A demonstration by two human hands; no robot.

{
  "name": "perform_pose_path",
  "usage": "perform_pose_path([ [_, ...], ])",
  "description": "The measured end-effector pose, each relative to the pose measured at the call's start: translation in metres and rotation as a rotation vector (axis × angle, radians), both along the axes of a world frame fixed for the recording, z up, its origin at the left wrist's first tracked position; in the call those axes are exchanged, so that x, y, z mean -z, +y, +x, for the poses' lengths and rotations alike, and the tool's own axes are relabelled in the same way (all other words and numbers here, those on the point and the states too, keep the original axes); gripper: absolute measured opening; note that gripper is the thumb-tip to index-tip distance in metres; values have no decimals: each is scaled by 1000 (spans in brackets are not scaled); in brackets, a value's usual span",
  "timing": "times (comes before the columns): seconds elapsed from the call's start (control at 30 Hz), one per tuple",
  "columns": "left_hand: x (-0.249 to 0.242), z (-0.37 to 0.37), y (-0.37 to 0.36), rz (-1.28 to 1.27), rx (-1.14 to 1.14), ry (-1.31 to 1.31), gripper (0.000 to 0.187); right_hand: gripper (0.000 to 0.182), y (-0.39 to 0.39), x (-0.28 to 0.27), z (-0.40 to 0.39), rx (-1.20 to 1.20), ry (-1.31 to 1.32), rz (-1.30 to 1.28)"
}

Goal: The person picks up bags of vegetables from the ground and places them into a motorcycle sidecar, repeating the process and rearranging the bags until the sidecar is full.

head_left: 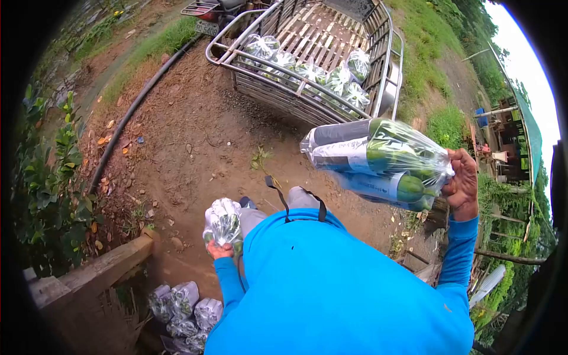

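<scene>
My right hand [461, 184] is raised at the right, closed round the gathered neck of a clear plastic bag [408, 148]. Inside it are several long green fruits, partly wrapped in newspaper. The bag hangs tilted in the air, its wrapped ends toward the cart. Low at the left, beside my leg, my left hand [221, 251] grips the gathered top of a second clear bag [222, 220], with white wrapping and some green showing through. Several similar bags [349, 83] stand along the near side of a slatted cart [302, 89].
More filled bags [183, 307] sit on the ground at the lower left, near a wooden beam [100, 266]. A black hose [139, 100] crosses the dirt ground [189, 142]. The back of a motorbike [219, 15] shows beside the cart. An open-sided shelter [512, 136] stands at the right.
</scene>
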State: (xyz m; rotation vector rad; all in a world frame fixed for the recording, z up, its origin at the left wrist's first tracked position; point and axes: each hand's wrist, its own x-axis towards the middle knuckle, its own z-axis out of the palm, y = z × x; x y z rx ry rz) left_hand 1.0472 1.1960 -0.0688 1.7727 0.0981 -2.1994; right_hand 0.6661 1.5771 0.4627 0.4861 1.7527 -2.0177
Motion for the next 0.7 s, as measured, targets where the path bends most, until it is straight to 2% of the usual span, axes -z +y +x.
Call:
perform_pose_path([
  [0.1,-3,-40,-25,-36,-30,12,35,17,-16,-41,-61,35,264,54],
  [0.13,-8,-48,-32,-15,-52,50,35,15,-17,-48,-91,-85,341,40],
  [0.17,-13,-52,-37,6,-73,78,35,15,-22,-57,-118,-94,297,-37],
  [0.23,-43,-77,-40,-44,-80,40,36,15,-29,-55,-174,-277,619,122],
  [0.3,-77,-103,-43,-37,-110,19,38,15,-53,-66,-220,-404,390,-111],
  [0.33,-85,-114,-45,-93,-163,58,37,14,-66,-61,-248,-275,333,-149],
  [0.37,-90,-121,-46,-103,-179,54,37,14,-72,-55,-278,-290,329,-161],
  [0.43,-99,-135,-52,-207,-137,98,38,15,-82,-35,-347,-539,154,-287],
  [0.47,-115,-134,-53,-224,-145,70,38,19,-91,-16,-380,-449,121,-256],
  [0.5,-130,-142,-48,-228,-200,16,39,27,-103,-10,-385,-453,148,-203],
  [0.57,-168,-180,-45,-238,-230,-59,41,30,-117,12,-437,-543,104,-207],
  [0.7,-262,-250,-31,-441,-345,-225,44,21,-147,72,-542,-604,72,-27],
])
